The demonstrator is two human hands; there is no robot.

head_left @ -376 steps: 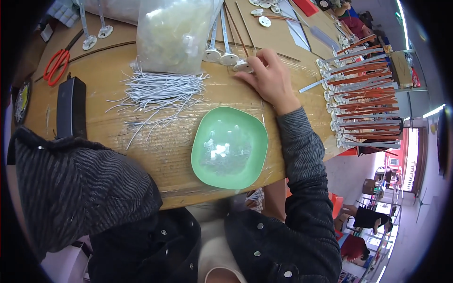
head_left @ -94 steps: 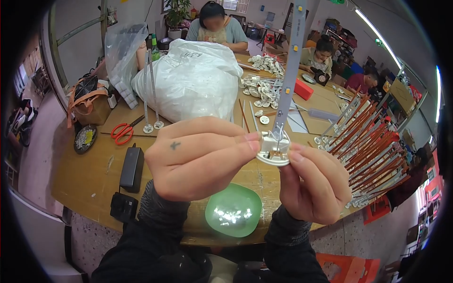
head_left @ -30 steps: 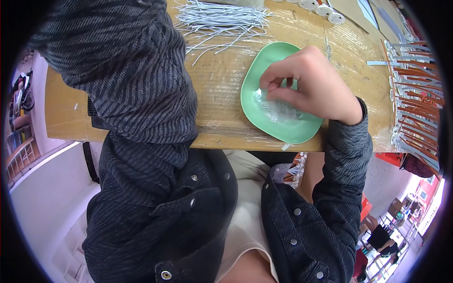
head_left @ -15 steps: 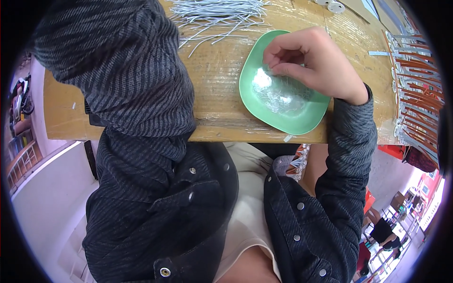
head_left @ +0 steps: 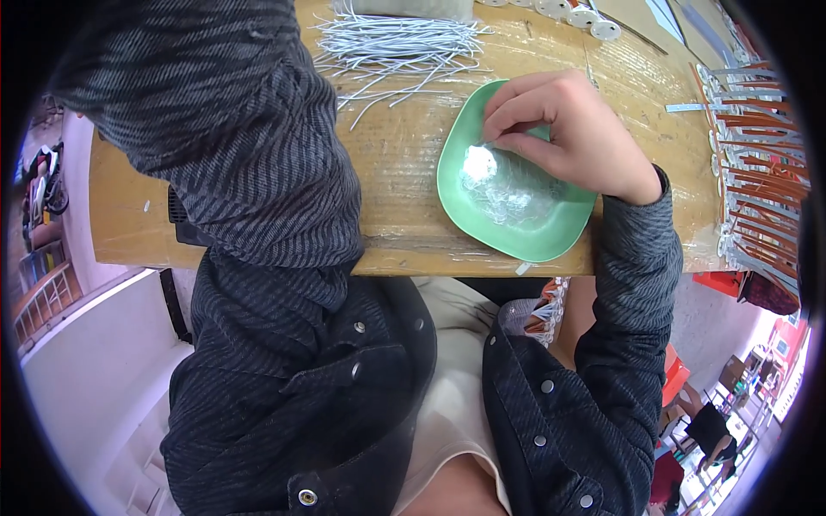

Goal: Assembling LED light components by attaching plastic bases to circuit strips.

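Right hand (head_left: 568, 129) rests over the far rim of the green dish (head_left: 482, 228), fingertips (head_left: 497, 129) drawn together in a pinch just above the small clear pieces (head_left: 503, 185) heaped inside it; whether anything is caught between them cannot be told. The dish sits on the wooden table (head_left: 396, 185) near its front edge, with the bundle of white wires (head_left: 396, 43) at its 11 o'clock and the rows of orange-handled parts (head_left: 761, 172) at its 3 o'clock. Left hand is out of sight, only its dark striped sleeve (head_left: 224, 129) crossing the table.
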